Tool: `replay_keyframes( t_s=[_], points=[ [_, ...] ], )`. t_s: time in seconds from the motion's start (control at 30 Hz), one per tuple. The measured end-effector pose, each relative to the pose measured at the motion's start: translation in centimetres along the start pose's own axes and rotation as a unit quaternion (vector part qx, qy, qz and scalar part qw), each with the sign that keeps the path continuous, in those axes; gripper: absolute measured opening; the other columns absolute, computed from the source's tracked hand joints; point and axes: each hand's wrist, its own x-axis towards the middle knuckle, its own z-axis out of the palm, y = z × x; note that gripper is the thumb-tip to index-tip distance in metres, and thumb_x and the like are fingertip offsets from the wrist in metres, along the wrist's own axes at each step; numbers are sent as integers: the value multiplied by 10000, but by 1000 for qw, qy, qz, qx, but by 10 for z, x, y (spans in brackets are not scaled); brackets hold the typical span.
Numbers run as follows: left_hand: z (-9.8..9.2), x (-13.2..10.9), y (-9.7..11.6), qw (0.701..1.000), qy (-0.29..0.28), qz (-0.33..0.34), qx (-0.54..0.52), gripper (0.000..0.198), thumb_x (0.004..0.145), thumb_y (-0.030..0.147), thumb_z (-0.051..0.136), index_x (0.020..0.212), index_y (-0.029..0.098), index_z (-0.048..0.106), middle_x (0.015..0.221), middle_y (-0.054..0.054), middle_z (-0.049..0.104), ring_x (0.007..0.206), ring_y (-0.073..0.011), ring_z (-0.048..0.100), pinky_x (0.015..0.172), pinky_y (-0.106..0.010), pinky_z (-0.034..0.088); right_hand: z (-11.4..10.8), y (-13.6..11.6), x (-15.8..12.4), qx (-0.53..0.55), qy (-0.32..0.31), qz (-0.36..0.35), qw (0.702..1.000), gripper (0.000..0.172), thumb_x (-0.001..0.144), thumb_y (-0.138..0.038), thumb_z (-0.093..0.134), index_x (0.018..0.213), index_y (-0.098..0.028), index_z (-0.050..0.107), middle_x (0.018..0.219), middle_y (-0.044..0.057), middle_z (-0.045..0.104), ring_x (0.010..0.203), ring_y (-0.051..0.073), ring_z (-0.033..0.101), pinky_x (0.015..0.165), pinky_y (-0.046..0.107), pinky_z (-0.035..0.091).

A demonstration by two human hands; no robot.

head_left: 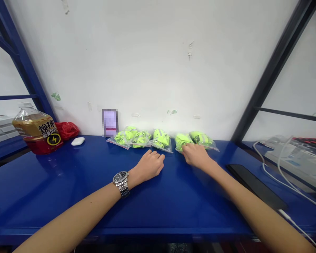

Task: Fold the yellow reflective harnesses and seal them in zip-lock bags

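Several clear plastic bags, each holding folded neon-yellow fabric with grey reflective strips, lie in a row along the wall. At the right end of the row, my right hand (196, 155) has its fingers closed on the near edge of a bagged reflective vest (183, 139). Another bagged vest (201, 138) sits just behind that hand. My left hand (150, 164), with a steel watch (120, 178) on its wrist, rests on the blue table with curled fingers and nothing visible in them. It is in front of the middle bag (161, 138), apart from it. Two more bags (126, 135) lie farther left.
A large drink bottle (38, 130), a red plastic bag (67, 130) and a white earbud case (78, 141) stand at the left. A blurred upright phone-like panel (110, 123) leans on the wall. At right lie a black phone (256, 186), white cables (279, 175) and power strips (297, 158).
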Motion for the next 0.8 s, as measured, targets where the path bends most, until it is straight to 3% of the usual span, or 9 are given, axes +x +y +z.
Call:
replay_keyframes(
  t_s=[0.07,0.13,0.23,0.33,0.47,0.57,0.63,0.7,0.8],
  points=[
    [-3,0,10,997,13,-33,-72,247,976,260,334,915,155,549,787,-68,615,735,-189,564,706,-318,382,-10,-4,-5,83,-3,-5,997,166,858,-266,518,737,-181,593,786,111,680,694,247,654,568,299,388],
    [-7,1,20,983,14,-62,-174,311,997,336,292,896,167,533,779,-49,604,701,-171,555,679,-298,383,-21,-8,-10,244,-27,-22,969,244,843,-329,554,643,-190,533,640,62,652,582,200,637,520,268,387],
    [-10,4,30,936,-2,-97,-337,393,1004,425,244,827,185,499,740,-16,578,656,-146,532,631,-270,375,-30,-13,-15,502,-96,-46,859,309,824,-408,584,628,-188,493,502,0,583,424,153,602,429,229,381],
    [-10,7,31,893,-6,-121,-434,398,993,459,272,845,184,519,761,-4,588,658,-133,525,622,-254,372,-28,-19,-17,649,-124,-35,749,324,771,-435,640,635,-173,507,507,-15,570,402,159,619,340,199,334],
    [-8,7,28,876,5,-123,-466,338,969,436,367,831,175,532,741,4,588,648,-129,512,619,-249,362,-22,-22,-18,718,-143,-10,681,303,735,-407,670,636,-151,541,484,-24,560,380,143,606,308,180,314],
    [-7,6,27,880,4,-112,-461,315,959,417,394,814,175,534,708,11,570,623,-123,484,599,-246,342,-20,-22,-19,725,-159,-11,670,316,729,-406,681,618,-154,527,467,-28,556,359,121,580,307,171,294],
    [-8,6,28,880,5,-104,-463,317,966,400,370,816,175,536,708,10,567,619,-120,474,596,-244,336,-20,-22,-19,717,-160,-11,679,330,744,-425,672,623,-164,510,471,-35,550,356,115,569,308,173,280],
    [-9,6,29,880,7,-102,-463,312,968,377,352,810,174,530,695,14,554,603,-114,456,583,-240,326,-22,-23,-20,689,-143,-17,710,324,772,-436,647,644,-175,504,480,-44,542,354,113,559,321,183,293],
    [-8,7,29,890,15,-122,-439,278,943,313,362,733,179,483,626,35,502,559,-101,413,551,-231,300,-27,-23,-20,597,-86,-54,796,263,837,-386,578,678,-186,515,451,-48,536,358,113,541,396,208,362]
  ],
)
